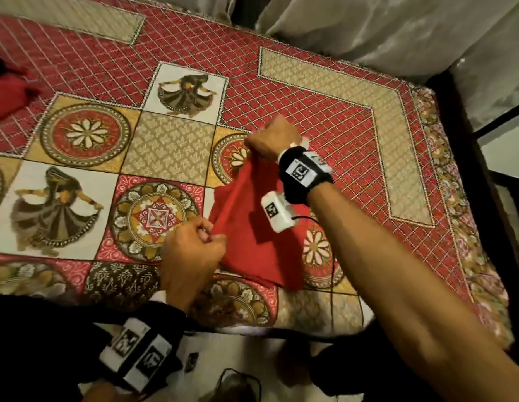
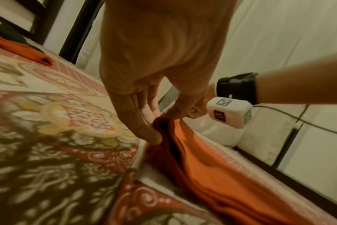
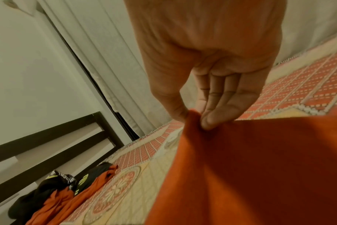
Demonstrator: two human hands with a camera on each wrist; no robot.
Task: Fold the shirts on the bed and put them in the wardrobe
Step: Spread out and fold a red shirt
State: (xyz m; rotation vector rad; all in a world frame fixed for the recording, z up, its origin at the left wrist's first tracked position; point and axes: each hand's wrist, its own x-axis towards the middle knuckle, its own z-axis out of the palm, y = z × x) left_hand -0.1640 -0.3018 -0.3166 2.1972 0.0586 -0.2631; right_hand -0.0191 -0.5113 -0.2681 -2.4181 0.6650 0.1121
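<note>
A red shirt (image 1: 252, 227) lies partly lifted near the front edge of the bed (image 1: 412, 158), on a patterned bedspread (image 1: 165, 146) of red lattice, floral medallions and dancer panels. The left hand (image 1: 191, 250) pinches the shirt's near corner between thumb and fingers; the left wrist view shows its fingertips (image 2: 154, 137) closed on a bunched fold of the cloth just above the spread. The right hand (image 1: 270, 140) is held farther out over the bed, its grip narrow, thumb and forefinger pinching the far corner so the fabric hangs taut between the two hands. In the right wrist view a heap of other clothes (image 3: 54, 196), red and dark, lies well apart near the dark headboard (image 3: 48, 141); how many pieces it holds is hard to tell. Pale curtains (image 1: 368, 27) hang beyond the bed's far side.
</note>
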